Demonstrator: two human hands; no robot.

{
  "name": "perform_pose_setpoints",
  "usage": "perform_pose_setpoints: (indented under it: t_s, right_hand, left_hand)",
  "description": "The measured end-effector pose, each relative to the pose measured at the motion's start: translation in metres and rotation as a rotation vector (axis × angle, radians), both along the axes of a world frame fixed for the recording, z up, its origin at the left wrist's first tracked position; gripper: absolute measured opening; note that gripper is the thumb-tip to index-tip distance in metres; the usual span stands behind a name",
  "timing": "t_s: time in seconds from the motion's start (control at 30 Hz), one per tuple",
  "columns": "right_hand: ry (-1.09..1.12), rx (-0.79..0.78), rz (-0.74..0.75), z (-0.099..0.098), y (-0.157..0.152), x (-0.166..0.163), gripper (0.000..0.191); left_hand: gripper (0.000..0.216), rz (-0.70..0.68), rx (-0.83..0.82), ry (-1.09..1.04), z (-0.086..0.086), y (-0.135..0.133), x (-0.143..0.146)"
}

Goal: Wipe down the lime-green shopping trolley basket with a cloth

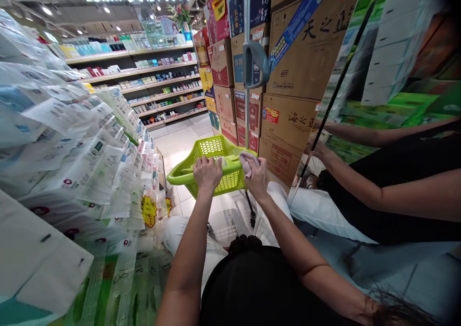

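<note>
A lime-green plastic shopping basket (pixel 230 181) with lattice walls stands in front of me at about waist height. My left hand (pixel 208 173) is closed over its near rim, fingers curled to the inside. At the basket's right corner, my right hand (pixel 258 178) is closed around a crumpled pale pinkish cloth (pixel 248 162). Whether this hand also grips the rim is hidden. Beside that corner rises a metal pole (pixel 247 110) with a grey loop handle (pixel 256 65). Under the basket a dark leg with a caster (pixel 252 217) shows. Little of the basket's inside can be seen.
Plastic-wrapped tissue packs (pixel 86 158) are piled high close on my left. Stacked cardboard cartons (pixel 288 105) line the right, beside a mirror (pixel 389 172) that reflects my arms and clothes. Ahead, a pale tiled floor (pixel 183 138) leads to shelves of small boxed goods (pixel 154 80).
</note>
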State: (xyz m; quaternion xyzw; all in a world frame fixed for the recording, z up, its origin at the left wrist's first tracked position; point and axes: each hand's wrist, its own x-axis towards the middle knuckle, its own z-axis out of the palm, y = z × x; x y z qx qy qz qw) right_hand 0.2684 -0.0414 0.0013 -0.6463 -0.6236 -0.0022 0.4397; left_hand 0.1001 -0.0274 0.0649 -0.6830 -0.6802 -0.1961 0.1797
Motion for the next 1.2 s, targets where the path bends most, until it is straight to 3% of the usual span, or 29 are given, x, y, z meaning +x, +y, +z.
perform_pose_setpoints:
  t_s: [0.13,0.23,0.37,0.5,0.67,0.77,0.87,1.07,1.2]
  right_hand:
    - [-0.031,-0.067,-0.065,0.020,0.020,0.029,0.042]
    - [-0.013,-0.092,-0.088,0.028,0.029,0.036,0.041]
    - [-0.054,-0.084,-0.075,0.028,0.016,0.006,0.044]
    - [-0.172,-0.074,0.088,0.029,-0.001,-0.018,0.050]
    - [-0.227,-0.174,0.006,0.047,0.001,-0.006,0.040]
    - [-0.358,-0.202,0.117,0.064,0.005,-0.007,0.039]
    - [-0.478,-0.249,0.250,0.081,0.018,-0.008,0.040]
    - [-0.493,-0.413,0.210,0.111,0.067,-0.003,0.036]
    - [-0.553,-0.460,0.386,0.126,0.081,-0.027,0.035]
  left_hand:
    - [0.058,-0.064,-0.023,-0.056,0.002,-0.007,-0.013]
    - [0.068,0.092,-0.081,-0.147,0.005,-0.010,-0.032]
    - [0.083,0.234,-0.116,-0.120,0.003,-0.010,-0.045]
    - [0.086,0.211,-0.060,-0.095,-0.004,-0.011,-0.040]
    - [0.082,0.126,-0.010,-0.123,-0.013,-0.013,-0.030]
    - [0.076,0.058,0.009,-0.149,-0.017,-0.015,-0.024]
    - [0.068,0.001,0.021,-0.145,-0.020,-0.018,-0.018]
    - [0.057,-0.035,0.022,-0.107,-0.023,-0.020,-0.006]
    - [0.054,-0.006,0.004,-0.109,-0.025,-0.019,0.000]
